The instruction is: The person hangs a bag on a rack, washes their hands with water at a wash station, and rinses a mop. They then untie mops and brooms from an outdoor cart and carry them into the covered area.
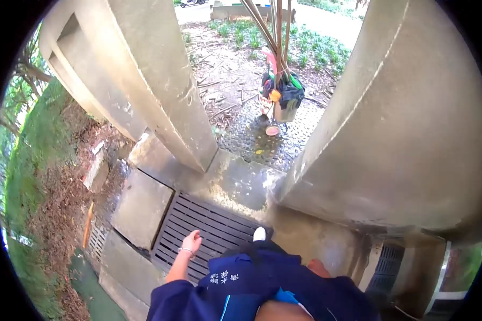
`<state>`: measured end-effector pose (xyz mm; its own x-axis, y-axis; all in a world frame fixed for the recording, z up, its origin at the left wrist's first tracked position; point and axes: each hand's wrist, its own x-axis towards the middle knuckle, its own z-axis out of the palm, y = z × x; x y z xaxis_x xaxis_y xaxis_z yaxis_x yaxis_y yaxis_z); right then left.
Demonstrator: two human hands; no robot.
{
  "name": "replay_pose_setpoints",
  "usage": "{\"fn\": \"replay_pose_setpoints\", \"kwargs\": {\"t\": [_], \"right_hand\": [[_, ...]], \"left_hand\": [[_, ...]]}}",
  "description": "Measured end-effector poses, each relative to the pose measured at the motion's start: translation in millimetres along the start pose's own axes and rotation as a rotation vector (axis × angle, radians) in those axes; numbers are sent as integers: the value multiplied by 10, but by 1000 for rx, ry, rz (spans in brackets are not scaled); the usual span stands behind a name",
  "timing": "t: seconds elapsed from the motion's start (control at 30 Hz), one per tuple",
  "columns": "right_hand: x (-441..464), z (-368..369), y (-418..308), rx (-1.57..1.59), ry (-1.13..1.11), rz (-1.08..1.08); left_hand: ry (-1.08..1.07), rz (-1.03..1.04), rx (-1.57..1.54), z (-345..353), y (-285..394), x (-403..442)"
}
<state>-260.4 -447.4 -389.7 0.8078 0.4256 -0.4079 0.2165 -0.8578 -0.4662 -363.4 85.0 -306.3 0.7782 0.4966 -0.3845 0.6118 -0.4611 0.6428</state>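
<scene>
L hand [192,243] hangs over the slotted grate [211,216], fingers half-curled, part open, nothing seen in it; bracelet [185,250] on wrist. R hand [318,267] mostly hidden by the dark shirt [310,289], can't tell its grip. Grate's in the ground up front, btwn a slab [143,206] (L) & white shoe [259,234] (R edge). Further fwd, bin [285,115] w/ long poles [279,48] on pebbly paving [243,134].

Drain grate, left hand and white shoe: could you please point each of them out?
Drain grate [215,227]: head view, on its dark slotted middle.
Left hand [191,243]: head view, on the middle of the hand.
White shoe [259,234]: head view, on its visible toe.
</scene>
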Motion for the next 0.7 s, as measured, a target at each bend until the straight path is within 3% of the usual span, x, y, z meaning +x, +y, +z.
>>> {"fn": "replay_pose_setpoints", "kwargs": {"t": [0.07,0.1,0.13,0.17,0.2,0.23,0.43,0.5,0.63,0.7], "right_hand": [[797,9,-195,-16,-243,50],[1368,614,383,42,-201,37],[1468,-123,-648,79,-154,111],[1769,-264,-891,347,-208,154],[1971,-548,-1247,142,-55,-85],[2276,-552,-1333,201,31,-206],[3278,-1378,-2215,510,22,-232],[3574,-1532,-2311,851,-115,-78],[4273,-1639,-2212,757,-116,89],[4566,-1611,-2055,551,-59,177]], "left_hand": [[38,-36,-21,53,-184,70],[45,-55,-44,183,-374,120],[33,-130,-4,199,-347,81],[15,-212,35,213,-295,-12],[-21,-266,111,240,-321,-74],[-56,-318,187,264,-371,-120],[-257,-584,207,552,-843,291],[-290,-559,184,579,-826,763],[-297,-376,142,365,-504,2198],[-248,-238,140,63,25,3031]]}}
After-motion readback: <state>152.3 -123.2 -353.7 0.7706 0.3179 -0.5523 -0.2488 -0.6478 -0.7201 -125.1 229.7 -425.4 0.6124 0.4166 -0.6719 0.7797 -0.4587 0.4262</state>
